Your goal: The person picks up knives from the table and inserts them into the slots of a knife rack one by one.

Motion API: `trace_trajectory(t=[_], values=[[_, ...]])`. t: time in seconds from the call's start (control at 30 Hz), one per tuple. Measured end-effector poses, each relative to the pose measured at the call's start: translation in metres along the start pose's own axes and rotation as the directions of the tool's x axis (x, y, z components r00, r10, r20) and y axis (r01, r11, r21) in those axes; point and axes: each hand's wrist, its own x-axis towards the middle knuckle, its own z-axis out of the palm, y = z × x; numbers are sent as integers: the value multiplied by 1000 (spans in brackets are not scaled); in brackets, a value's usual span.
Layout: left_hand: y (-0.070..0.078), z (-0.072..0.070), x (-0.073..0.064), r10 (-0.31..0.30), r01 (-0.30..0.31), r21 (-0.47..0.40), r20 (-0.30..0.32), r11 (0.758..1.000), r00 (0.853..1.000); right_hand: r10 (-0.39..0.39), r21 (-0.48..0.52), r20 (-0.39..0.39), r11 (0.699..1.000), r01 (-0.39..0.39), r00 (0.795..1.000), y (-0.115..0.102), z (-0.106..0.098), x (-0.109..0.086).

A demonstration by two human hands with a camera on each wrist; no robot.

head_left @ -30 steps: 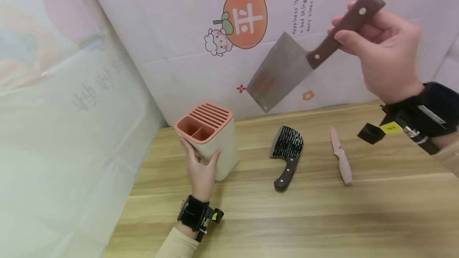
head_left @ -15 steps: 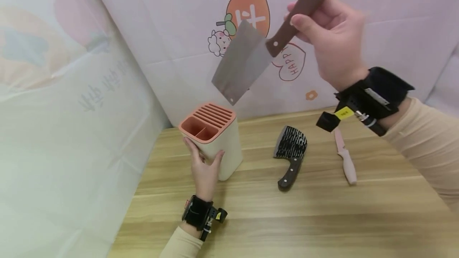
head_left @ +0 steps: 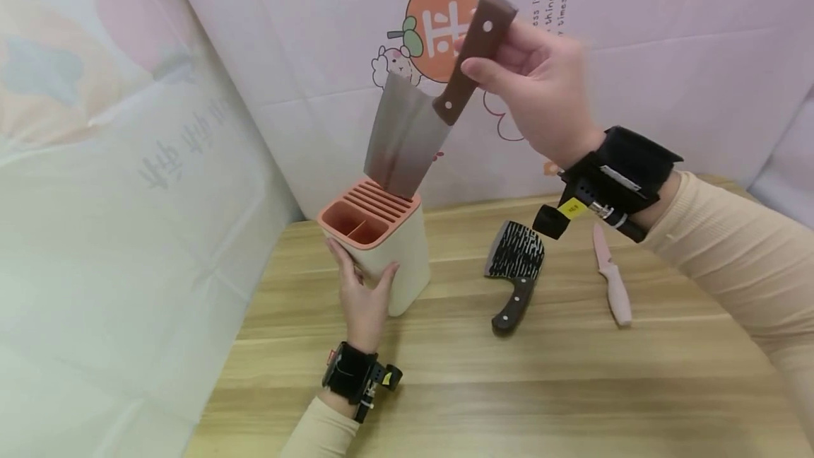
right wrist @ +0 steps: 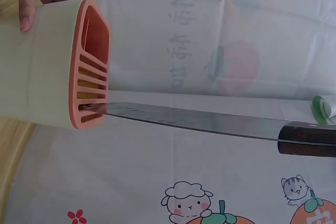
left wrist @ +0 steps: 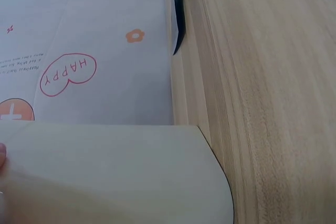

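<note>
My right hand pinches the brown handle of a broad-bladed cleaver, its blade slanting down to the slotted top of a knife block. In the right wrist view the tip of the cleaver meets one of the slots close to the rim's end; how deep it sits cannot be told. The block is cream with an orange top, with slots and two larger compartments. My left hand grips its near side, thumb and fingers spread around it. The left wrist view shows mainly the block's wall.
A black-patterned cleaver with a dark curved handle lies on the wooden table, right of the block. Farther right is a pink paring knife. A printed white cloth hangs behind and to the left.
My right hand has carried the cleaver left and then down, tilting the blade more steeply, until its end reached the block's slots. My left hand has stayed on the block.
</note>
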Motion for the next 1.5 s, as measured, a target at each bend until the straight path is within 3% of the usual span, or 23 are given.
trace_trajectory(t=[0.13, 0.33, 0.5, 0.63, 0.87, 1.07, 1.3, 1.5], values=[[1, -1, -1, -11, 11, 11, 1, 1000, 1000, 54, -139, 74, 989, -43, 996, 5, 11, 2], [3, -1, -2, -44, 44, -8, 5, 999, 999, 88, -207, 175, 977, -51, 981, 24, 35, 6], [21, -1, -2, -51, 51, -33, -1, 998, 999, 152, -281, 231, 956, -84, 961, 49, 50, 5], [37, 1, -5, -58, 58, -30, 13, 998, 998, 210, -293, 220, 946, -140, 953, 71, 55, -2], [38, 5, -10, -46, 48, -63, 35, 997, 998, 353, -286, 178, 912, -294, 919, 98, 61, -29], [40, 1, -16, -47, 49, -77, 35, 996, 998, 402, -265, 137, 895, -358, 905, 111, 67, -45], [42, -3, -17, -22, 24, -54, 31, 998, 999, 442, -321, 169, 870, -374, 881, 117, 69, -40], [41, -3, -14, -11, 13, -57, 29, 998, 1000, 486, -362, 244, 849, -386, 839, 116, 64, -35]])
